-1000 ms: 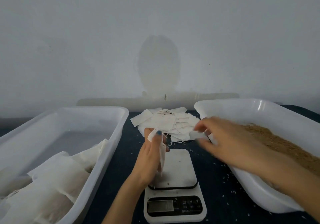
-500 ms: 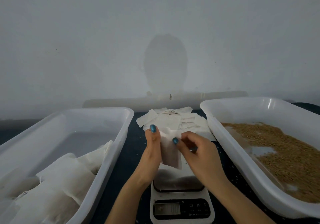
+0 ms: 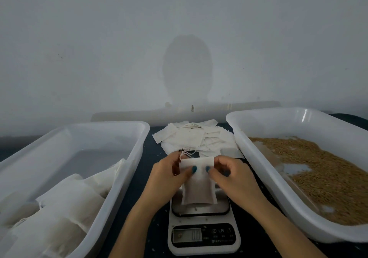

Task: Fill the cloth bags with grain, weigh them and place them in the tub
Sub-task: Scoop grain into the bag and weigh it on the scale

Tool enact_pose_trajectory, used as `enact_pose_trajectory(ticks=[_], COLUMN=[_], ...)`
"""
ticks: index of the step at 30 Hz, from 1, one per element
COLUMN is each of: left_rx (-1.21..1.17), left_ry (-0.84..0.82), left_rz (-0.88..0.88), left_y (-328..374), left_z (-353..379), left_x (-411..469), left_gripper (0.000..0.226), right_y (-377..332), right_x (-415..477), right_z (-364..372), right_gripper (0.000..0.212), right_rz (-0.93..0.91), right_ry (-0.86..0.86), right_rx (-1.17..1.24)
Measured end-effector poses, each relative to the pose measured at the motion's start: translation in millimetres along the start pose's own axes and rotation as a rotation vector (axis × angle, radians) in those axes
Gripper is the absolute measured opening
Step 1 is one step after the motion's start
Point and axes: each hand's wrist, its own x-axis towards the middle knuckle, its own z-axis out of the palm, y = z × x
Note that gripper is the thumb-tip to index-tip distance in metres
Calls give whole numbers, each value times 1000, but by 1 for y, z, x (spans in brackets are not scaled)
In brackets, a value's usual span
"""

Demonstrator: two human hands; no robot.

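Above the scale [image 3: 204,237], a bag [image 3: 197,190] is being held upright by both hands. Its top edge is being pinched on one side by the left hand [image 3: 167,178] and on the other by the right hand [image 3: 237,180]. On each hand the fingers are being kept curled behind the cloth, while the thumbs, their nails painted blue, are being pressed close together against its near face. The bag's lower edge is being kept over the scale's plate; whether it is touching the plate cannot be told. Thin strings are being left loose at the bag's top left corner.

The scale is being flanked by two white tubs on a dark table [image 3: 153,152]. Filled bags [image 3: 69,198] are being kept in the left tub [image 3: 137,148], heaped toward its near end. Brown grain [image 3: 328,178] is being kept in the right tub [image 3: 256,164], spread thinly, with bare patches of the floor showing. A pile [image 3: 197,138] of flat empty bags is being kept behind the scale, between the two tubs. A few stray grains are being left on the table around the scale. The scale's display is being lit, though its digits are too dim to read.
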Motion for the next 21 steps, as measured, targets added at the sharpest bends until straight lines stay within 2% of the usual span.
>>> enact_pose_trajectory(ticks=[2,3,6,12,21], left_rx=[128,147,145,175,200], left_ry=[-27,-24,21,49,48], left_rz=[10,10,-19,-51,-54], left_y=[-5,-7,-9,-15,-20], left_z=[4,5,5,6,5], left_x=[0,0,1,3,3], left_gripper=[14,14,10,29,25], right_y=[5,6,10,19,22], right_x=[-1,-1,1,5,7], right_z=[2,2,3,3,1], right_gripper=[20,18,10,11,8], right_rz=[-42,-54,-56,-29,12], right_ry=[15,28,61,88,103], right_rx=[-221,-248,-203,-162,-133])
